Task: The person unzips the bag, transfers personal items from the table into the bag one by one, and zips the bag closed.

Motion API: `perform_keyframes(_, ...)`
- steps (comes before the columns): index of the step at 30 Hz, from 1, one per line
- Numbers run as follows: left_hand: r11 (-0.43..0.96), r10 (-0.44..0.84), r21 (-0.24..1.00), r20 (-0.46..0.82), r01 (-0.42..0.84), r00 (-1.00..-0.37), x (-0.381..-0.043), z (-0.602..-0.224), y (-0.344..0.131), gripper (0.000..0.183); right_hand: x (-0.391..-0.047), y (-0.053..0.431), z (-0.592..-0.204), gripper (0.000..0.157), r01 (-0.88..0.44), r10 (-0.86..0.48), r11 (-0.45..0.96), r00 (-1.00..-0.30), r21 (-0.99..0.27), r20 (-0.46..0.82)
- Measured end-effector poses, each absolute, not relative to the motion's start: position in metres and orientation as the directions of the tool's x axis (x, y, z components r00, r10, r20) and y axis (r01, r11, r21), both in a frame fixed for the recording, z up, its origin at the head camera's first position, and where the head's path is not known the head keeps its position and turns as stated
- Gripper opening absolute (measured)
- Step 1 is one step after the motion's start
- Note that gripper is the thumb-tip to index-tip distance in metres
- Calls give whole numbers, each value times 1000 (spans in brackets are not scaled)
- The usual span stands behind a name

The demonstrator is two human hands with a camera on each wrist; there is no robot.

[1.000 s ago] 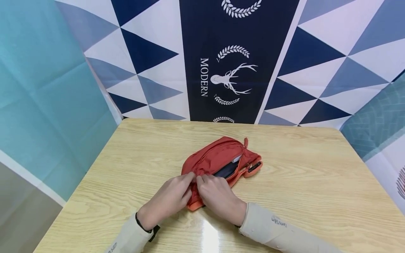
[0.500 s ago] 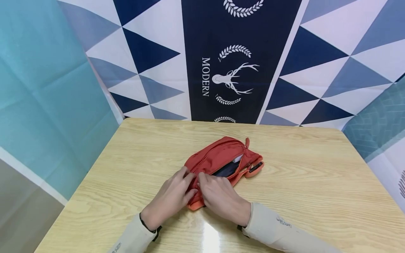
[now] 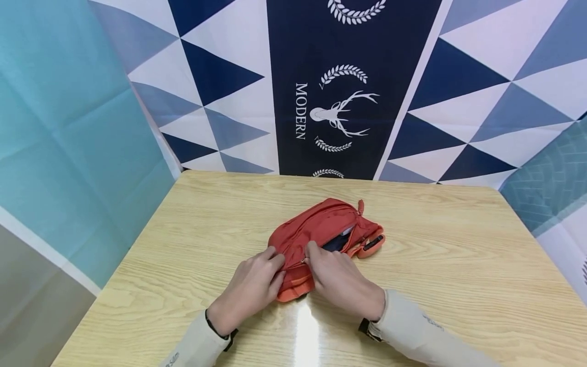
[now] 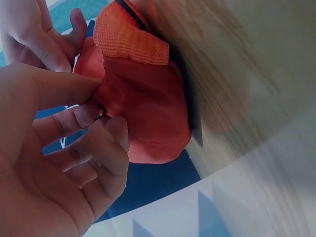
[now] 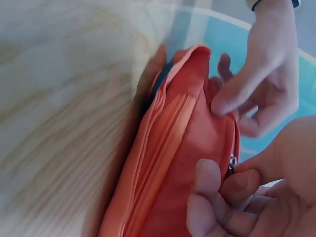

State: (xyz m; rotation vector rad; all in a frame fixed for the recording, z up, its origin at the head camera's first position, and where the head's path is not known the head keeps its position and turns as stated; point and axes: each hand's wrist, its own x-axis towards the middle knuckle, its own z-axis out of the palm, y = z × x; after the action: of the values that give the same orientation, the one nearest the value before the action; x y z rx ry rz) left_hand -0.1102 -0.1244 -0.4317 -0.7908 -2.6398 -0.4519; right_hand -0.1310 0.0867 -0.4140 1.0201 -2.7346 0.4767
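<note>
A red fabric zip bag [image 3: 330, 216] with orange straps lies at a slant on the table. At its near left end my left hand [image 3: 256, 279] pinches the fabric, thumb against fingers, as the left wrist view also shows. My right hand [image 3: 341, 280] pinches the small zipper pull between thumb and finger; the metal zipper slider [image 5: 233, 160] peeks out in the right wrist view. Beyond the right hand the zip gapes, showing a dark lining [image 3: 337, 241] and something pale [image 3: 347, 231] I cannot identify.
The light wooden table [image 3: 458, 265] runs to a patterned cloth wall [image 3: 335, 102] at the back. A turquoise cloth [image 3: 91, 153] hangs at the left. A black buckle piece [image 3: 373, 242] sits on the bag's strap at the right.
My right hand has moved right along the zip, away from the left hand, and the gap has shortened. The left hand loosened its fingers and took hold of the bag's end again.
</note>
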Motion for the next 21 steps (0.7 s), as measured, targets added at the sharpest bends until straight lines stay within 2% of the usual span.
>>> perform_keyframes(9,802,458,206,391,561,-798,-108,-431,-124,20,-129,103,-413,21,-644,-583,747,-754,-166,302)
perform_keyframes(21,796,468,216,374,566,-801,-107,-430,-126,24,-138,126,-415,18,-578,-517,797,-802,-175,299)
